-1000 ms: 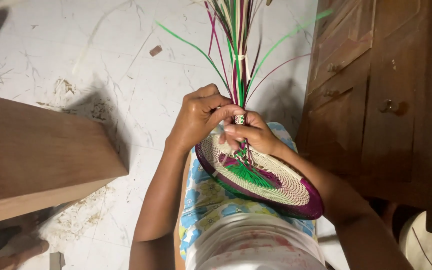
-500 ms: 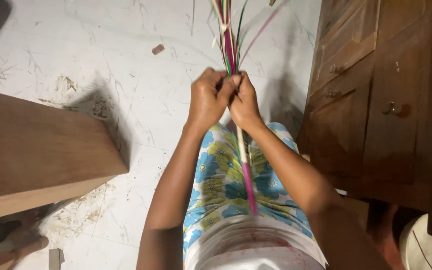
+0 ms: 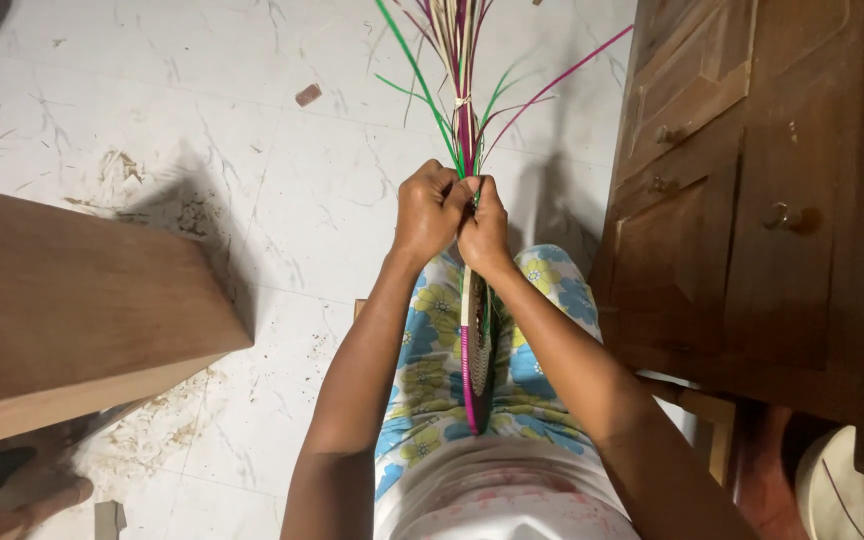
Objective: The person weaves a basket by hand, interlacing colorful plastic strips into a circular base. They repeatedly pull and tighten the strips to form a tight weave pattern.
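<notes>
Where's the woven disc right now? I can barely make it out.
In the head view the woven disc stands edge-on at centre, over the flower-print lap, just below the left hand and right hand, which grip the loose strands rising from it.

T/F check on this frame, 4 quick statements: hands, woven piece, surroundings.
1. Both the left hand and the right hand grip the bundle of strips. True.
2. The woven disc lies flat, face to the camera. False: it is seen edge-on, hanging below the hands.
3. A wooden cabinet stands at the right side. True.
4. The floor is carpeted. False: it is pale tile with scattered debris.
</notes>
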